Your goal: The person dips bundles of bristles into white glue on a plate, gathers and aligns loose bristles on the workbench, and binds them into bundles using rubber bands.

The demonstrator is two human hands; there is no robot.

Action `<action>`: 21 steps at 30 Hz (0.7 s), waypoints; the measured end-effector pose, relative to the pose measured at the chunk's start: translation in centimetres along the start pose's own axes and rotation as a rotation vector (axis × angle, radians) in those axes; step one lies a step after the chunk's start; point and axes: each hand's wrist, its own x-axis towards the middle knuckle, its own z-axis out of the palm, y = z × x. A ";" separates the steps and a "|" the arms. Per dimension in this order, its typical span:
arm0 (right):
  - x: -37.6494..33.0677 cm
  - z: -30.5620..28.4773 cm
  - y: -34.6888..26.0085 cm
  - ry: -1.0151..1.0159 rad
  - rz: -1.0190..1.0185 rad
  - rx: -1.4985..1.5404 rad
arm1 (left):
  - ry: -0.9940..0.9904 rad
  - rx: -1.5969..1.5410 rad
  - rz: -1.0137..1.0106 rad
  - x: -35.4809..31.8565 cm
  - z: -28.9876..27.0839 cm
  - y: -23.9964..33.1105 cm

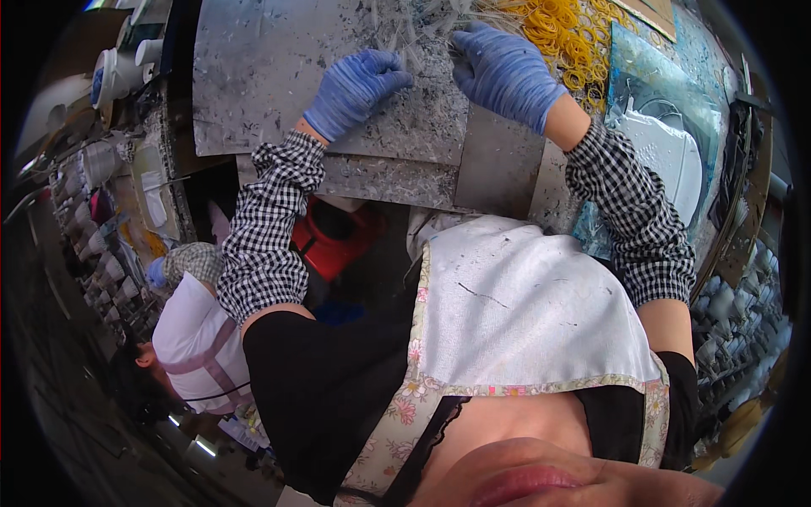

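Observation:
My left hand [356, 91], in a blue knit glove, is over the worn grey metal sheet [253, 93]. Its fingers are curled, with the thumb pressed toward the forefinger; anything between them is too small to make out. To the right, my right hand [509, 78] wears the same kind of glove and is also closed, its fingertips turned toward the left hand. What it grips cannot be seen. Thin clear plastic pieces [422, 34] lie in a loose heap beyond and between the hands. A pile of yellow rings [557, 34] lies just past the right hand.
A white plastic piece [667, 148] rests on a blue-stained sheet [629, 68] at the right. Below the table edge is a red object [346, 245]. A co-worker in a white top [198, 338] is at the lower left. White containers [118, 76] stand far left.

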 end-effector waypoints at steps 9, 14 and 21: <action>5.0 4.6 1.3 0.099 -0.213 -0.134 | 0.935 -1.023 -0.717 -1.2 1.6 3.7; 4.5 1.9 0.0 0.115 -0.140 -0.016 | 1.282 -1.514 -1.009 -3.3 1.5 2.7; 4.6 4.3 -1.0 -0.088 0.012 0.003 | 1.382 -2.055 -0.922 -2.4 -0.1 -0.1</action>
